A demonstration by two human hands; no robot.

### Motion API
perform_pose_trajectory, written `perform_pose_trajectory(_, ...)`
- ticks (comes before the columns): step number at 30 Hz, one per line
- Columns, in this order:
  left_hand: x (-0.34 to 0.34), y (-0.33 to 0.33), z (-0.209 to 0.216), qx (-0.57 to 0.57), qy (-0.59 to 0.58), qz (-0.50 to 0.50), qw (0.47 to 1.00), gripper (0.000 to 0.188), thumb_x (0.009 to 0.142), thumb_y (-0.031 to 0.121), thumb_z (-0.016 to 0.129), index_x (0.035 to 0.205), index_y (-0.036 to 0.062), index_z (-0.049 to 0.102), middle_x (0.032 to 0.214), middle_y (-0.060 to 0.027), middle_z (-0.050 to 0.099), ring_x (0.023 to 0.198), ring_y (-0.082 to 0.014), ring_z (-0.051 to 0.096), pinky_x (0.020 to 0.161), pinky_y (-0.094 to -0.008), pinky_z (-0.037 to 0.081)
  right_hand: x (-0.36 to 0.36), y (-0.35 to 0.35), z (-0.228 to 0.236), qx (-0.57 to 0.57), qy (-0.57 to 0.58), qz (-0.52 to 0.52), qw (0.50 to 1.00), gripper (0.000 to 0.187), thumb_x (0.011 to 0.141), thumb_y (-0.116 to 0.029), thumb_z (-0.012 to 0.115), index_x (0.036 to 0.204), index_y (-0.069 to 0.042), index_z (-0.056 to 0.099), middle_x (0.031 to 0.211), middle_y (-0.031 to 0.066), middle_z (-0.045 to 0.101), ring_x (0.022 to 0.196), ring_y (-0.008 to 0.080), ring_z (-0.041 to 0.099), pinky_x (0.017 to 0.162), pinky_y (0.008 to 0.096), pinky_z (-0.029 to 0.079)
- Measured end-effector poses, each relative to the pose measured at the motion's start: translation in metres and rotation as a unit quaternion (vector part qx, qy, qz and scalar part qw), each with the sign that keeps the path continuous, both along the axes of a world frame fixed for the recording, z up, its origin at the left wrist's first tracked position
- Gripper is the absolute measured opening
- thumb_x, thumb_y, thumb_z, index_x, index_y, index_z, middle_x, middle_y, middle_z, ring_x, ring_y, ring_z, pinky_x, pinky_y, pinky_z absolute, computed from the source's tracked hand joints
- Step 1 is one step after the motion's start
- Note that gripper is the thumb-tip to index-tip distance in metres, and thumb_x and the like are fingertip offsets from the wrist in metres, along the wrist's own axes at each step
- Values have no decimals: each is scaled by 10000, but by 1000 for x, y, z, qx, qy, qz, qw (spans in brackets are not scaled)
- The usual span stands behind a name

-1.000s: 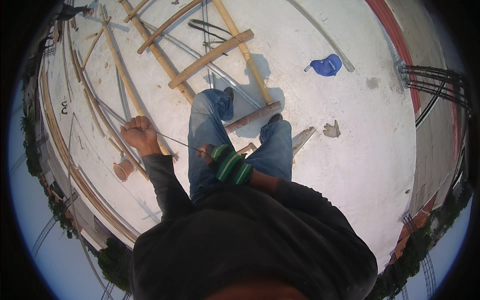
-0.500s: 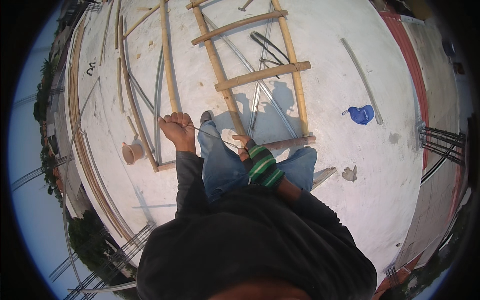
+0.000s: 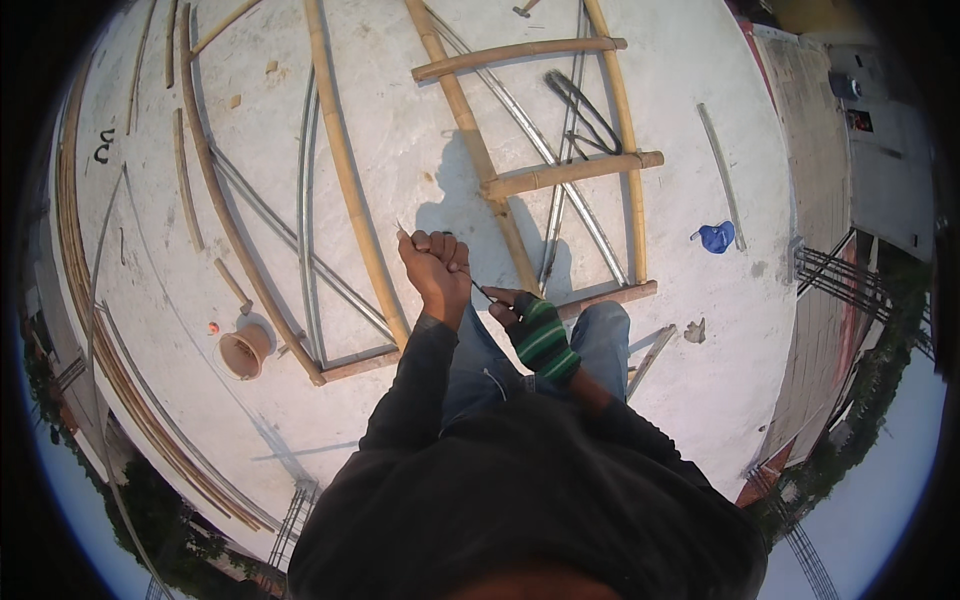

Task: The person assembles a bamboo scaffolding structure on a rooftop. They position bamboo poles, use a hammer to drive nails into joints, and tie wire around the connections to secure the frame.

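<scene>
My bare left hand point(image 3: 436, 272) is closed in a fist around a thin dark strip point(image 3: 480, 290), and a short thin end pokes out past its thumb side. I cannot tell if the strip is wire, cord or rubber. My right hand point(image 3: 532, 328), in a green and black striped fingerless glove, pinches the strip close by, a short span showing between the hands. Both hands are above my knees. Just beyond them lies a bamboo frame with crosspieces point(image 3: 575, 174), with black loops point(image 3: 588, 115) resting on it.
A second bamboo frame point(image 3: 345, 170) lies to the left, metal channels point(image 3: 305, 220) across it. A brown bucket point(image 3: 244, 353) stands at the left. Rightward are a blue cap point(image 3: 716, 237), a grey glove point(image 3: 695, 331) and a loose strip point(image 3: 722, 175). Long poles point(image 3: 75, 245) line the left edge.
My left hand has moved right and closer to my right hand, so the exposed span of strip is shorter. The view has shifted, and both hands still grip the strip.
</scene>
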State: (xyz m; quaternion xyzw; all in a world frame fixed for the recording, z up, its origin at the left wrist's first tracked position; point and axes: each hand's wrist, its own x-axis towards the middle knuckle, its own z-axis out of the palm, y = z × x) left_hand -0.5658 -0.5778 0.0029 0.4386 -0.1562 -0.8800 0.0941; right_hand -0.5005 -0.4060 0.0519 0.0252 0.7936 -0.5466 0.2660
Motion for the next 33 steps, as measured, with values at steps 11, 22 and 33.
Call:
perform_pose_trajectory(11, -1, 8, -59, -39, 26, -377, 925, 743, 1118, 671, 338, 1459, 36, 519, 1338, -185, 627, 1255, -297, 579, 1095, -470, 442, -18, 48, -62, 93, 15, -129, 987, 304, 978, -207, 662, 1202, -55, 800, 957, 182, 791, 859, 242, 748, 796, 388, 565)
perform_pose_trajectory(22, -10, -23, -401, -224, -205, -485, 820, 700, 1070, 578, 533, 1477, 9, 553, 1367, -136, 620, 1185, -246, 599, 996, -415, 480, 16, 226, -497, 169, -158, -232, 945, 291, 1008, 1, 564, 1205, 27, 776, 803, 12, 709, 749, 102, 642, 727, 263, 522)
perform_pose_trajectory(33, -78, -21, -670, -90, -117, -561, 815, 637, 1144, 448, 425, 1524, -59, 498, 1433, -222, 634, 1325, -329, 612, 1143, -465, 472, -127, 131, -787, 39, 37, 68, 996, 214, 1009, -175, 696, 1116, 1, 754, 1004, 90, 772, 968, 265, 709, 910, 387, 542)
